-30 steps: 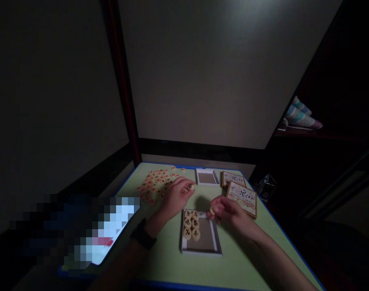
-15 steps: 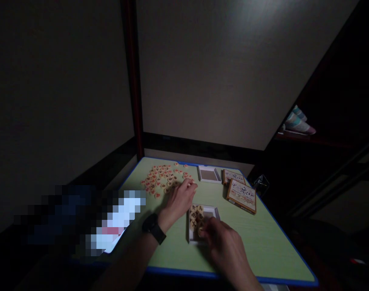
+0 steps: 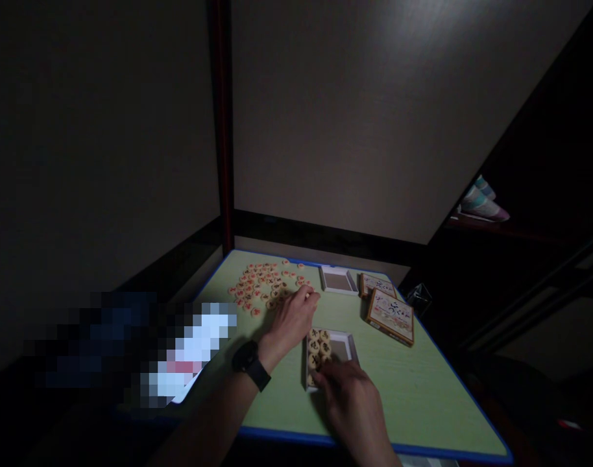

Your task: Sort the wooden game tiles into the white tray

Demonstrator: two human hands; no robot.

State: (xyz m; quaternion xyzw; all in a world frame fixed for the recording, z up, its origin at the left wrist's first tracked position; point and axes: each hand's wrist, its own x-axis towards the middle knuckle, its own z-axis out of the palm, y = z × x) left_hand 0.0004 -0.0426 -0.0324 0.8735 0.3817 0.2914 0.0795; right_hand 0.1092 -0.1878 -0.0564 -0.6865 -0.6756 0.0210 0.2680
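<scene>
A shallow white open box point(image 3: 345, 337) stands near the table's front. Inside, round wooden Chinese chess pieces point(image 3: 314, 346) with dark characters lie in two columns along its left side. My right hand point(image 3: 355, 392) reaches over the box's near end, fingers closed on a Chinese chess piece point(image 3: 311, 379) at the near-left corner and covering part of the box. Just beyond the box, my left hand point(image 3: 291, 316), with a black watch on its wrist, has its fingers pinched together. What they hold, if anything, is too small to make out. Loose pieces point(image 3: 255, 312) lie scattered beside it.
A second shallow white box point(image 3: 338, 281) sits at the table's back. Two printed box lids point(image 3: 390, 314) overlap at the right. A bright, blurred-out screen point(image 3: 194, 353) is at the left edge. The green table point(image 3: 423, 402) has a blue rim.
My right hand has shifted to the box's near-left corner, where a piece now shows at its fingertips. My left hand stays almost in place. The view has moved slightly.
</scene>
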